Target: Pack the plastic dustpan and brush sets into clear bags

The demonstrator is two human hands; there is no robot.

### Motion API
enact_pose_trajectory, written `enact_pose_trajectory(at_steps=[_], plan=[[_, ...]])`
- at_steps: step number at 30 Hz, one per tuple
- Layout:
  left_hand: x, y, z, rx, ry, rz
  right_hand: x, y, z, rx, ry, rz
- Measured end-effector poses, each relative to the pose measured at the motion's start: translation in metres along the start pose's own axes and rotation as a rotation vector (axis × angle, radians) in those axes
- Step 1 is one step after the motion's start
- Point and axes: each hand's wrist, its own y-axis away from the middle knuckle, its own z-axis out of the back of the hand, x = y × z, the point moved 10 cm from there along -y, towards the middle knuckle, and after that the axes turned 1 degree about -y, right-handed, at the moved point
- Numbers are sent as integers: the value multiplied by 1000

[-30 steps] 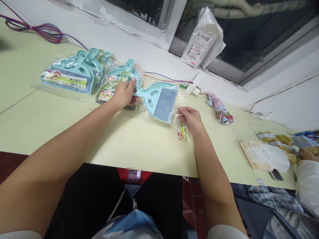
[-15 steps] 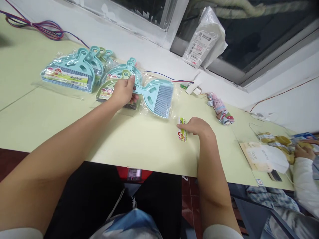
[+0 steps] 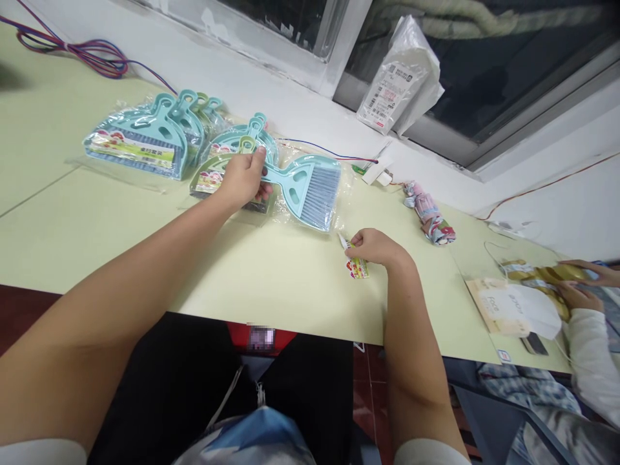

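My left hand (image 3: pixel 243 177) is wrapped round the handle of a light blue dustpan and brush set (image 3: pixel 305 184), whose grey bristles point right. A clear plastic bag (image 3: pixel 341 194) covers its wide end. To the right, my right hand (image 3: pixel 375 247) pinches a small printed label card (image 3: pixel 357 267) with colourful pictures; the card's upper corner is lifted and bent. Behind my left hand lies a green bagged dustpan set (image 3: pixel 206 177), partly hidden by it. Beyond that is another blue bagged set (image 3: pixel 256 134).
More bagged blue dustpan sets (image 3: pixel 145 139) are stacked at the left. A coiled cable (image 3: pixel 97 57) lies by the wall. A rolled patterned cloth (image 3: pixel 429 213) and a face-towel packet (image 3: pixel 508 307) are on the table at right, near a co-worker's hands (image 3: pixel 581 296).
My right hand has gone from a finger on the flat label card to pinching it, lifting one corner. My left hand keeps its hold. The co-worker's hands have moved.
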Motion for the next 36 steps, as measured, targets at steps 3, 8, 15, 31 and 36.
enact_pose_trajectory(at_steps=[3, 8, 15, 31, 36], plan=[[-1, 0, 0, 6, -9, -8, 8, 1, -12, 143, 97, 45], [-1, 0, 0, 10, -7, 0, 8, 0, 8, 12, -74, 65], [-1, 2, -4, 11, 2, -5, 23, 2, 21, -223, -737, 226], [-2, 10, -15, 27, -19, -20, 13, 7, 16, -367, -1242, 293], [-6, 17, -25, 79, -29, -10, 17, 9, 6, -275, -1193, 247]])
